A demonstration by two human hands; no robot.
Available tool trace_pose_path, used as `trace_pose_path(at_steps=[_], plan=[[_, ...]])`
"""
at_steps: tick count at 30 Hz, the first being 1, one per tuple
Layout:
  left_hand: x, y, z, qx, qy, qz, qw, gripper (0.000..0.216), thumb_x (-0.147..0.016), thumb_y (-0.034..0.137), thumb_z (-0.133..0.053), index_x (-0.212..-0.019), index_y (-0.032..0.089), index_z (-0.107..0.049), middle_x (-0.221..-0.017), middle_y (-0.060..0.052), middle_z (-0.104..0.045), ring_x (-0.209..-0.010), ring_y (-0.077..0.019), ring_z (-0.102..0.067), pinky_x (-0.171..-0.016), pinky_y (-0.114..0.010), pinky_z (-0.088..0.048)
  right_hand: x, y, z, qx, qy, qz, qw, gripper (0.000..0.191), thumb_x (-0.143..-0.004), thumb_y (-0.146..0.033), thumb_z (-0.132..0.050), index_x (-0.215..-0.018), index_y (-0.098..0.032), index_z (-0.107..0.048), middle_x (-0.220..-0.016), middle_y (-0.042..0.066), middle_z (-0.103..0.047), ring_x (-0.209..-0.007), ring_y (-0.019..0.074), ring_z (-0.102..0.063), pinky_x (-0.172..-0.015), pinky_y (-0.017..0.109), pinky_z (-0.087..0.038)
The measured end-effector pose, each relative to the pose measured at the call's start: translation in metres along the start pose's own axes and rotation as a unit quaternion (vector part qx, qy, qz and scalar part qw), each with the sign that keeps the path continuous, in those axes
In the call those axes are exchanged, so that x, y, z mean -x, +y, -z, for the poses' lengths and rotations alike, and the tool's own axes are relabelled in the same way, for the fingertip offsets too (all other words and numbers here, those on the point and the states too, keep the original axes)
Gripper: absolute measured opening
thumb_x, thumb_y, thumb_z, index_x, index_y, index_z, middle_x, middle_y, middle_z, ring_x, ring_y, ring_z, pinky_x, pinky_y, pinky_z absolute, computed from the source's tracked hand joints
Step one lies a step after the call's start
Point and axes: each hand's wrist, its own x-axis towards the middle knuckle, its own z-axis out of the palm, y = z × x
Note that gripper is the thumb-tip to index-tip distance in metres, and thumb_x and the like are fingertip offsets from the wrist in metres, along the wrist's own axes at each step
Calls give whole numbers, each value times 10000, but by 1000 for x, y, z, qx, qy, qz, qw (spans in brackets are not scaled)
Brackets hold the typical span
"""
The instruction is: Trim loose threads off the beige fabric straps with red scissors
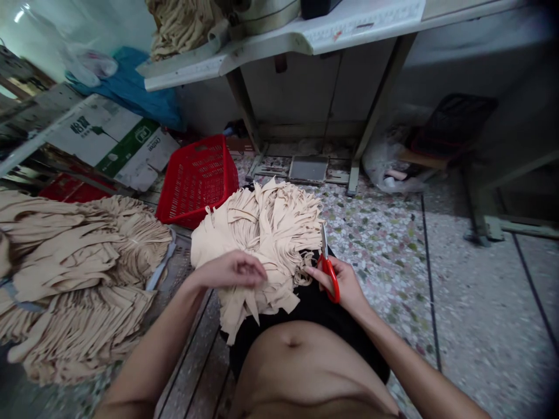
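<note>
A heap of beige fabric strips (262, 227) lies on my lap. My left hand (231, 271) rests on the near side of the heap, its fingers curled down and pinching the strips. My right hand (345, 285) is closed on red-handled scissors (328, 266), whose blades point up along the heap's right edge. The scissor blades look shut.
A larger pile of the same beige strips (74, 273) lies at my left. Behind the lap heap stands a red plastic basket (198, 177). A sewing table (305, 35) with metal legs and a pedal (308, 169) is ahead. Cardboard boxes (109, 139) sit at the far left, speckled floor at the right.
</note>
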Motion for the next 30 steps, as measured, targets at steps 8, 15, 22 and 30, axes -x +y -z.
trace_pose_path(at_steps=[8, 15, 22, 30], plan=[[-68, 8, -5, -229, 335, -92, 909, 224, -900, 355, -702, -1026, 170, -688, -933, -51, -636, -808, -178, -598, -752, -288, -469, -16, -13, -9, -24, 1, 15, 1000, 484, -717, -556, -887, -695, -214, -545, -489, -44, -555, -420, 117, -441, -422, 240, -342], [-60, 16, -6, -214, 346, -150, 901, 77, -899, 204, -639, -851, 180, -583, -880, -40, -607, -827, -174, -578, -747, -271, -440, -21, -14, -10, -50, -20, 1, 999, 471, -708, -533, -901, -671, -208, -563, -490, -41, -570, -409, 120, -475, -406, 244, -372], [-40, 10, -32, -229, 216, -180, 932, 55, -907, 169, -585, -861, 186, -559, -897, -31, -650, -825, -161, -597, -780, -269, -433, -30, -35, -28, -144, -20, -2, 989, 475, -620, -479, -956, -743, -208, -586, -936, 65, -791, -517, 142, -627, -498, 282, -538], [-36, -3, -18, -55, 160, -122, 978, 367, -980, 525, -557, -1005, 164, -619, -909, -51, -640, -828, -180, -589, -778, -288, -458, -33, -72, -34, -134, -40, 76, 987, 433, -684, -384, -938, -713, -205, -545, -805, 51, -774, -479, 124, -588, -462, 262, -502]])
